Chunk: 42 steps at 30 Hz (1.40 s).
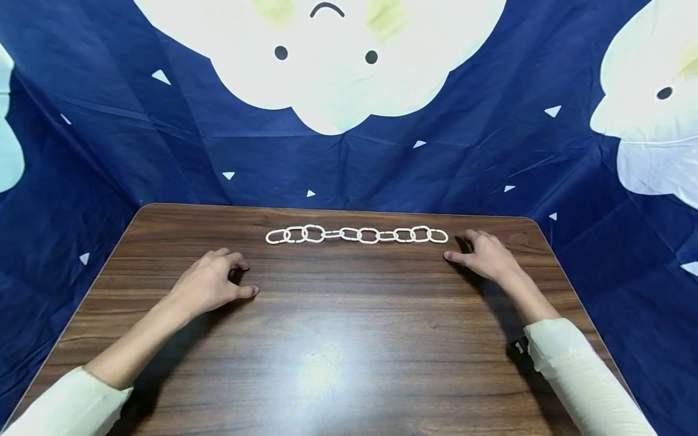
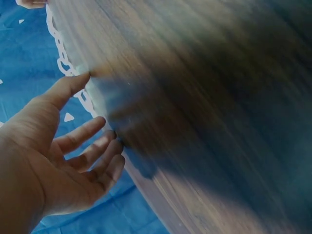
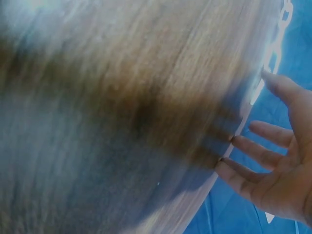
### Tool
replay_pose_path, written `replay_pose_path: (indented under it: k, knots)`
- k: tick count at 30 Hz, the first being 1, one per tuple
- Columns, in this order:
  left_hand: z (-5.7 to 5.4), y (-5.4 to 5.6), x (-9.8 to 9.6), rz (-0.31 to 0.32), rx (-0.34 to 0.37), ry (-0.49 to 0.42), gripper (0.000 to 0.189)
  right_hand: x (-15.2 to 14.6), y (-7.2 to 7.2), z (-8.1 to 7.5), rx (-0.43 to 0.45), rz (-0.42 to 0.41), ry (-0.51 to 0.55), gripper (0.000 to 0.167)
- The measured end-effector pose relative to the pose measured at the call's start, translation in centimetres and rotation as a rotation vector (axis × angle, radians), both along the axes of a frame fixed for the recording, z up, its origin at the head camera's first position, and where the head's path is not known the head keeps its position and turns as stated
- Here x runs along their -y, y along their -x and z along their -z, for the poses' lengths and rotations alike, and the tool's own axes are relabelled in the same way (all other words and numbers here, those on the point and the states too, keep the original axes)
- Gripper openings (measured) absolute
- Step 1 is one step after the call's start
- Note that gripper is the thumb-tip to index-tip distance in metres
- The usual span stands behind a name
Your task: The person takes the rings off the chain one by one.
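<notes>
Nearest, at the lower corners of the head view: two pale cream fabric sleeves, the left sleeve [image 1: 71, 404] and the right sleeve [image 1: 586, 375], with a small black object [image 1: 519, 346] under the right cuff. Under them, a dark brown wood-grain worktop [image 1: 349, 387] with rounded far corners; white glare patch in its near-middle area.

Next, the hands, well apart, neither holding anything. Left hand [image 1: 209, 280]: fingers loosely bent, thumb parted from them, gap facing inward; nearer than the chain and off its left end, clear of it. Right hand [image 1: 485, 257]: bare, fingers relaxed, thumb pointing inward, tip just beside the chain's right end, on the near side. No grip on it. Can't tell whether the fingertips bear on the surface.

Beyond: white oval-link chain [image 1: 358, 236], plastic-looking, laid out nearly straight left to right close to the worktop's far edge. Ten links by my count, a few seen edge-on. Both wrist views catch part of it past the thumbs.

Farthest: navy blue fabric backdrop [image 1: 174, 151], creased, printed with small white triangles [image 1: 228, 175], a large white cloud with an upside-down face [image 1: 332, 85] in the middle and another white cloud [image 1: 643, 103] on the right.
</notes>
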State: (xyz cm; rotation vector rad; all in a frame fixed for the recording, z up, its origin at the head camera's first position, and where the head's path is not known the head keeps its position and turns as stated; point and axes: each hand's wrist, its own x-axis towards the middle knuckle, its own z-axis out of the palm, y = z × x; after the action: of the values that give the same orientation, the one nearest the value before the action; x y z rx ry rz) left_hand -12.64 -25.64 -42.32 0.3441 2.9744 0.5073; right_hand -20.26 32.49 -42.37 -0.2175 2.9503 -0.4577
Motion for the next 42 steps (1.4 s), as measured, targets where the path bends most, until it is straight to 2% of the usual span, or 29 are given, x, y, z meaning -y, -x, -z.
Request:
replay_pose_path:
  k: [9, 16, 23, 35, 42]
  knots:
    - [-0.1, 0.1, -0.7, -0.007, 0.028, -0.009, 0.058, 0.2, 0.1, 0.3, -0.029, -0.025, 0.030, 0.073]
    - [-0.3, 0.2, -1.2, 0.014, 0.025, -0.030, 0.056, 0.3, 0.1, 0.2, -0.023, -0.056, 0.004, 0.074]
    - [-0.4, 0.5, -2.0, 0.023, 0.040, -0.049, 0.054, 0.2, 0.1, 0.4, -0.052, -0.090, 0.007, 0.066]
    - [-0.1, 0.5, -2.7, 0.048, 0.018, -0.100, 0.049, 0.5, 0.1, 0.8, -0.096, -0.140, 0.024, 0.050]
    - [-0.3, 0.4, -3.0, 0.053, 0.040, -0.065, 0.052, 0.9, 0.1, 0.8, -0.120, -0.161, 0.017, 0.047]
